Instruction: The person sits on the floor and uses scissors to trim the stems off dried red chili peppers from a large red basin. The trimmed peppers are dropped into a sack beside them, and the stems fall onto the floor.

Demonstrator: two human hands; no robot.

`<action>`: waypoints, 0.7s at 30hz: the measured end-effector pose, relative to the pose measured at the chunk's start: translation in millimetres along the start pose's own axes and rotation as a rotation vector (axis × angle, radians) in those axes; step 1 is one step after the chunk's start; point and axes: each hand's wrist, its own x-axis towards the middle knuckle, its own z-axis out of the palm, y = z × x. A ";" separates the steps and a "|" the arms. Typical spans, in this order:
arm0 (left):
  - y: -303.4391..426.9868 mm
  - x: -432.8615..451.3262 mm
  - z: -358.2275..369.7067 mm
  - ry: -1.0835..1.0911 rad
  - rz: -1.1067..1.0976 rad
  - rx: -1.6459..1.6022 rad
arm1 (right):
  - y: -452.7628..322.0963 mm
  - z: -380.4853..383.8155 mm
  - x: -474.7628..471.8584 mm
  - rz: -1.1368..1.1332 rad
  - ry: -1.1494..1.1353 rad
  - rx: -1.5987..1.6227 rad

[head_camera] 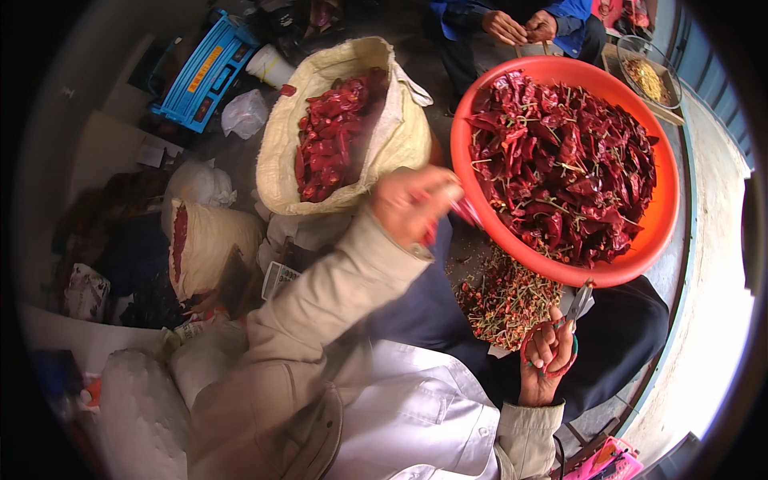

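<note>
Motion blurs my left hand [411, 201], which has dried red chili peppers [467, 211] in its fingers. It is between the open woven sack [399, 135] and the orange-red plastic basin [465, 150]. Dried red chilies with stems [558, 168] heap high in the basin; the sack holds red chilies [333, 132] too. Lower right, my right hand [546, 351] grips scissors [579, 302] by their wrapped handles, blades pointing up towards the basin's near rim. Beneath that rim lies a pile of cut stems and chili caps [507, 297].
Another person's hands [522, 27] are beyond the basin. A glass bowl of yellowish bits [648, 78] stands far right. To the left are a blue plastic crate [207, 69], a white bucket [271, 66], a smaller chili sack [216, 246] and a calculator [279, 280].
</note>
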 end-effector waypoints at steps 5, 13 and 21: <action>-7.7 44.0 -135.1 0.371 0.110 0.337 | 10.3 -4.4 -5.9 0.027 0.124 -0.012; -59.1 72.0 -203.6 0.287 0.197 1.005 | 9.2 9.0 -4.1 0.041 0.245 -0.135; -75.8 26.4 24.3 -0.183 0.372 0.565 | 18.3 8.4 5.3 0.024 0.309 -0.293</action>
